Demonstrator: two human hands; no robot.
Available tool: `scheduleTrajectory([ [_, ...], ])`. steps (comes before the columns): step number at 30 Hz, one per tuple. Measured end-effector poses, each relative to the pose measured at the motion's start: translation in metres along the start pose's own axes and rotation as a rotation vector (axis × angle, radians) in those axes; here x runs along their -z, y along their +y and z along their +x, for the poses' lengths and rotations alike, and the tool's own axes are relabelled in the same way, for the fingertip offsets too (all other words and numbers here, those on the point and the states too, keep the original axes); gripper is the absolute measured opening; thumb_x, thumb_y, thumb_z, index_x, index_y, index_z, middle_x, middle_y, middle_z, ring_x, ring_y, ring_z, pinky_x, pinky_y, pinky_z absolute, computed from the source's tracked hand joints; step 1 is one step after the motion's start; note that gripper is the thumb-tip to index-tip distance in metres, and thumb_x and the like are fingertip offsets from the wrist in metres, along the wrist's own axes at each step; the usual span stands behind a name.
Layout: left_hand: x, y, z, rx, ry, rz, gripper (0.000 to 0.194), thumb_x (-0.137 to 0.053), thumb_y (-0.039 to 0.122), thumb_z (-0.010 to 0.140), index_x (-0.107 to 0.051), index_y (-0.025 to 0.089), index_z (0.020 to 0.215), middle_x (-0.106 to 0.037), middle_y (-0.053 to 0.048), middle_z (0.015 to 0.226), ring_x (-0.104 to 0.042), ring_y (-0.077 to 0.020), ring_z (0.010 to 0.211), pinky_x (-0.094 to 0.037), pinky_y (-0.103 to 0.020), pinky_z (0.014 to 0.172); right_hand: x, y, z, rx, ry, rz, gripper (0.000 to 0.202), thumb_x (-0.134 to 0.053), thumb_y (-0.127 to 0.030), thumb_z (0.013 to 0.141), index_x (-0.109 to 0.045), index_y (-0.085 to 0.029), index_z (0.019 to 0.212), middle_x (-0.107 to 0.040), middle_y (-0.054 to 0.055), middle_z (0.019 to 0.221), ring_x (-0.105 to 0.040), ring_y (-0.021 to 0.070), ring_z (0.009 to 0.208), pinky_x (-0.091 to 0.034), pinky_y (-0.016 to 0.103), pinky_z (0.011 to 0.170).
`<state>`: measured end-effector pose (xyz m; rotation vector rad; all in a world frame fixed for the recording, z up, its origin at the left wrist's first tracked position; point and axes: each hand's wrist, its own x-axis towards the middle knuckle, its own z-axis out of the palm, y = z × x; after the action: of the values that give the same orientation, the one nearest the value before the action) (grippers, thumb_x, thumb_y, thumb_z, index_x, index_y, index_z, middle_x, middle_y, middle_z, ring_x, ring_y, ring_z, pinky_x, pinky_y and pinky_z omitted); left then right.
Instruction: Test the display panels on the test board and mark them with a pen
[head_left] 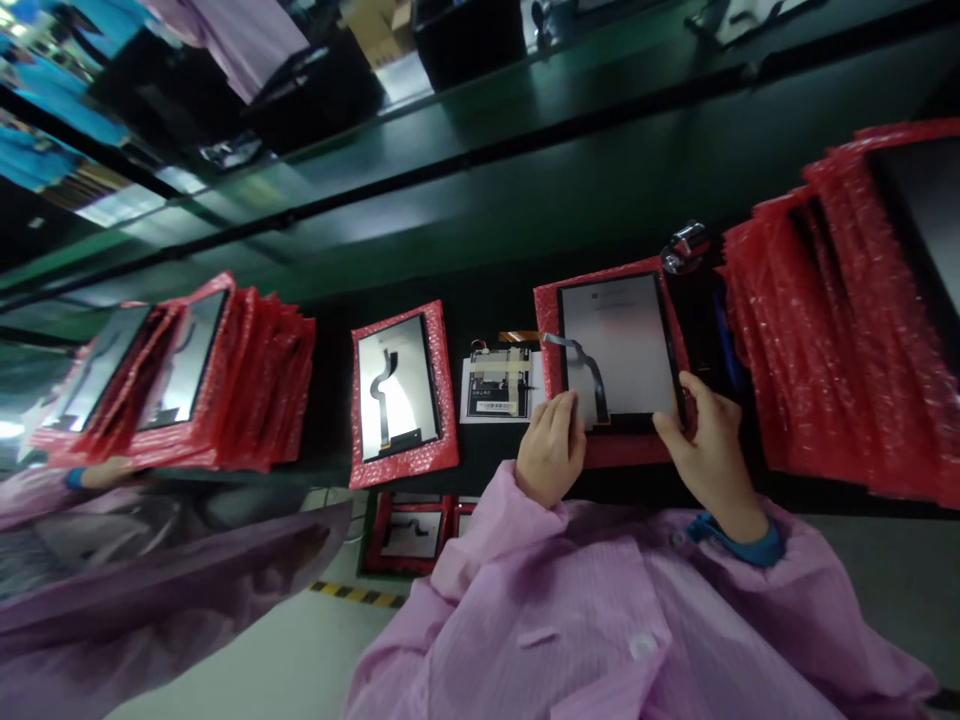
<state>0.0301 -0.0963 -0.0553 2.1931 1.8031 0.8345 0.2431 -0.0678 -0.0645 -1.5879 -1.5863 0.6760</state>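
A display panel (pixel 619 340) with a pale, lit face and a black frame lies over a red bubble-wrap sheet (pixel 550 320) in front of me. My left hand (pixel 551 450) is closed at the panel's lower left corner, fingers together beside the ribbon cable (pixel 589 365). At the lower right corner, my right hand (pixel 709 440) grips the edge, thumb on the front and index finger along the side. The cable runs left toward a small circuit board (pixel 499 383) with yellowish tape, resting on a white base.
Another panel (pixel 401 390) lies on red wrap to the left. Stacks of red-wrapped panels stand at far left (pixel 255 390) and right (pixel 840 330). A shiny metal object (pixel 685 246) sits behind. A co-worker's sleeve (pixel 165 600) is at left; more panels lie in a crate (pixel 412 535) below.
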Motion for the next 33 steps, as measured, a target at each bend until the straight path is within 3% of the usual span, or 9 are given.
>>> scheduleTrajectory([
  [4,0.023,-0.008,0.007,0.083,-0.128,-0.177,0.036,-0.046,0.030,0.101,-0.063,0.013,0.127,-0.072,-0.016,0.125,-0.069,-0.0282,0.117,-0.055,-0.046,0.104,0.014,-0.027,0.005,-0.181,-0.023,0.330,0.048,-0.064,-0.046,0.087,-0.057,-0.024,0.129,-0.059,0.011,0.134,-0.056,0.0273,0.123,-0.045,0.054,0.110],
  [7,0.045,-0.015,0.024,0.211,-0.282,-0.329,0.040,-0.047,0.045,0.101,-0.070,0.015,0.115,-0.077,-0.013,0.110,-0.073,-0.0273,0.102,-0.059,-0.043,0.093,0.023,-0.071,0.004,-0.064,-0.033,0.418,0.041,-0.061,-0.039,0.092,-0.055,-0.024,0.129,-0.058,0.011,0.135,-0.056,0.0252,0.126,-0.047,0.048,0.110],
  [10,0.058,-0.015,0.049,0.331,-0.120,-0.513,0.048,-0.043,0.056,0.101,-0.072,0.019,0.098,-0.077,-0.010,0.099,-0.073,-0.0252,0.096,-0.060,-0.039,0.087,0.019,-0.116,0.000,0.200,-0.091,0.344,0.045,-0.059,-0.036,0.095,-0.049,-0.022,0.136,-0.057,0.011,0.136,-0.054,0.0245,0.127,-0.046,0.046,0.111],
  [13,0.065,-0.008,0.072,0.361,0.142,-0.802,0.051,-0.031,0.057,0.104,-0.066,0.024,0.121,-0.071,-0.009,0.128,-0.067,-0.0226,0.121,-0.057,-0.039,0.100,-0.001,-0.134,-0.001,0.424,-0.255,0.346,0.047,-0.055,-0.038,0.098,-0.045,-0.022,0.141,-0.057,0.011,0.138,-0.051,0.0239,0.129,-0.047,0.045,0.111],
  [16,0.070,-0.004,0.083,0.423,0.147,-0.958,0.052,-0.024,0.051,0.105,-0.051,0.029,0.144,-0.059,-0.005,0.149,-0.055,-0.0199,0.139,-0.051,-0.040,0.112,-0.032,-0.125,0.003,0.307,-0.301,0.390,0.048,-0.044,-0.046,0.102,-0.043,-0.022,0.143,-0.055,0.012,0.143,-0.049,0.0254,0.133,-0.044,0.049,0.114],
  [21,0.075,-0.016,0.082,0.522,0.119,-1.084,0.062,-0.055,0.045,0.091,-0.046,0.027,0.150,-0.051,-0.004,0.157,-0.050,-0.0239,0.145,-0.047,-0.040,0.117,-0.070,-0.108,0.007,0.140,-0.311,0.301,0.068,-0.041,-0.061,0.098,-0.041,-0.014,0.147,-0.053,0.019,0.145,-0.045,0.0336,0.132,-0.037,0.063,0.115],
  [25,0.075,-0.024,0.081,0.536,0.170,-1.128,0.062,-0.054,0.041,0.088,-0.051,0.023,0.147,-0.057,-0.005,0.152,-0.053,-0.0245,0.142,-0.049,-0.038,0.114,-0.068,-0.112,0.005,0.341,-0.405,0.431,0.059,-0.043,-0.057,0.100,-0.042,-0.021,0.148,-0.053,0.012,0.147,-0.043,0.0267,0.136,-0.039,0.053,0.118],
  [30,0.083,-0.040,0.076,0.597,0.213,-1.022,0.053,-0.043,0.044,0.094,-0.058,0.023,0.141,-0.068,-0.006,0.138,-0.068,-0.0268,0.122,-0.057,-0.044,0.101,-0.070,-0.091,0.017,0.010,-0.311,0.455,0.068,-0.043,-0.066,0.097,-0.041,-0.022,0.149,-0.051,0.015,0.148,-0.046,0.0284,0.140,-0.038,0.056,0.117],
  [33,0.079,-0.051,0.071,0.541,0.181,-0.867,0.058,-0.032,0.056,0.097,-0.063,0.024,0.133,-0.076,-0.009,0.120,-0.071,-0.0295,0.115,-0.058,-0.048,0.095,-0.066,-0.083,0.026,0.009,-0.384,0.551,0.078,-0.041,-0.069,0.096,-0.028,-0.023,0.157,-0.044,0.016,0.154,-0.042,0.0257,0.145,-0.041,0.051,0.117],
])
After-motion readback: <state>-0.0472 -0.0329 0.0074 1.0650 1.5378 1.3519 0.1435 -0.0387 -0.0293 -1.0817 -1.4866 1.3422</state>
